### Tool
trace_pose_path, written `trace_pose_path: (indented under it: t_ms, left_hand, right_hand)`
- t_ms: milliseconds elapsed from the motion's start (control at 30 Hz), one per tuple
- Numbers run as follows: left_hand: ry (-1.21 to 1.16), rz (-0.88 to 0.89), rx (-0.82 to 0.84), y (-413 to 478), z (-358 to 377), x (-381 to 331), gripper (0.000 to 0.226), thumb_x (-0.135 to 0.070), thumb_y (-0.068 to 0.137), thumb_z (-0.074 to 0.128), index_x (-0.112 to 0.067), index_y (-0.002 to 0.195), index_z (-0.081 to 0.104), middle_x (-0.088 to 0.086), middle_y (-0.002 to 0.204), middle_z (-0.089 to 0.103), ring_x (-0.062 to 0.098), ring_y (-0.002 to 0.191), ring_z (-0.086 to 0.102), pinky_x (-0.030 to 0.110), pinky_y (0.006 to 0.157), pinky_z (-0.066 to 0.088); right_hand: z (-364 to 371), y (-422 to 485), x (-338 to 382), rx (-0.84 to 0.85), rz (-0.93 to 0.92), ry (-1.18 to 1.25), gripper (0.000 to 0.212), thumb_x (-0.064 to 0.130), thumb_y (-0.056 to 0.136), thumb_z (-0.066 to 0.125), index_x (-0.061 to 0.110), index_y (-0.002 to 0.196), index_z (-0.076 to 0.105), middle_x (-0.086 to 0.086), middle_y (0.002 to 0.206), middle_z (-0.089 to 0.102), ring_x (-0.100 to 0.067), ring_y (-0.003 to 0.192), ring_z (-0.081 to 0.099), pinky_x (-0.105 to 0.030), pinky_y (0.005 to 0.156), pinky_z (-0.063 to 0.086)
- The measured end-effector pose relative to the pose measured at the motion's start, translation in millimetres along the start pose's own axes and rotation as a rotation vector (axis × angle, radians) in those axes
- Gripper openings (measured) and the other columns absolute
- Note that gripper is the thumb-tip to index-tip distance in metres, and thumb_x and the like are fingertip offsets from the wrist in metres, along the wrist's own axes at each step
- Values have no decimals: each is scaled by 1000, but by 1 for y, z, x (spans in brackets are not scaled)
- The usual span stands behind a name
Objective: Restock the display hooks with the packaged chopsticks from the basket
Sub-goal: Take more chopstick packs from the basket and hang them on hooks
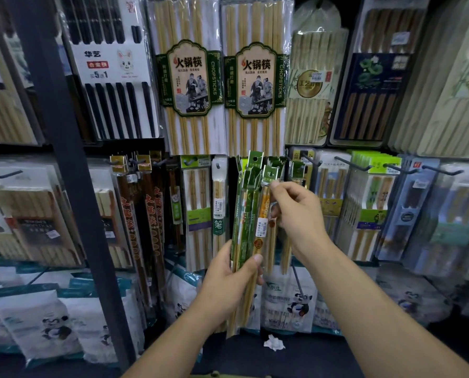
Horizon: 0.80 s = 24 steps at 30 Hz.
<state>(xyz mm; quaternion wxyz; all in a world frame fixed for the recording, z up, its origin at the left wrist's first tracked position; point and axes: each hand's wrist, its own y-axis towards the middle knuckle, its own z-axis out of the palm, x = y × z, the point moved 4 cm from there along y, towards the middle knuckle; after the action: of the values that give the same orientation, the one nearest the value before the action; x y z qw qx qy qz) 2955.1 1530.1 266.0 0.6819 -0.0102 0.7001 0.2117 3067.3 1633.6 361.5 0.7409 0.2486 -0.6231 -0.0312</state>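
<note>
My left hand [229, 279] grips a bundle of several slim green-headed chopstick packs [245, 214] near their lower half, held upright in front of the display. My right hand [296, 211] pinches the top of the front pack [264, 214], an orange-labelled one with a white price sticker, just below its green header. Behind the bundle, matching green-headed packs [296, 167] hang on a display hook. The basket is not visible.
Dark hooks [353, 163] carry other packaged chopsticks to the right and left. Two large hot-pot chopstick packs [189, 77] hang above. A dark upright post [72, 186] stands left. Panda-printed bags [290, 304] line the lower shelf; a crumpled white paper [274, 343] lies below.
</note>
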Motion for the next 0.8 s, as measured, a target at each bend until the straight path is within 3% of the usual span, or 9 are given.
trace_pose_path:
  t_ms: [167, 333, 500, 667, 800]
  left_hand:
    - [32, 4, -38, 0, -3, 3, 21, -35, 96, 66, -32, 117, 65, -16, 105, 76, -1, 98, 70, 10, 76, 51]
    - [40, -43, -72, 0, -13, 10, 31, -43, 93, 65, -18, 110, 62, -2, 87, 73, 15, 82, 69, 29, 67, 56]
    - [59, -12, -56, 1, -15, 12, 22, -34, 100, 62, -14, 107, 62, -1, 83, 72, 15, 78, 69, 30, 70, 57]
    - [35, -18, -52, 2, -15, 13, 18, -32, 100, 63, -15, 108, 61, 0, 82, 72, 18, 78, 69, 33, 68, 57]
    - [10, -30, -55, 4, -14, 16, 13, -27, 100, 65, -17, 107, 62, 1, 83, 70, 20, 77, 68, 32, 66, 55]
  right_hand:
    - [-3, 7, 0, -84, 48, 33, 27, 21, 98, 65, 27, 73, 74, 7, 59, 57, -9, 56, 53, -22, 52, 43]
    - [-8, 24, -1, -170, 36, -22, 22, 22, 98, 64, 16, 80, 74, 3, 66, 59, -16, 67, 54, -38, 72, 50]
    - [-8, 35, -4, -204, 5, -118, 26, 25, 99, 63, 14, 78, 73, 8, 61, 58, -7, 61, 54, -28, 79, 52]
    - [-9, 42, -9, -256, -13, -219, 28, 27, 97, 63, 13, 74, 71, 4, 62, 60, -9, 63, 56, -23, 72, 47]
    - [-12, 44, -10, -289, -60, -370, 40, 32, 97, 64, 17, 59, 61, 13, 45, 51, -2, 49, 50, -24, 63, 45]
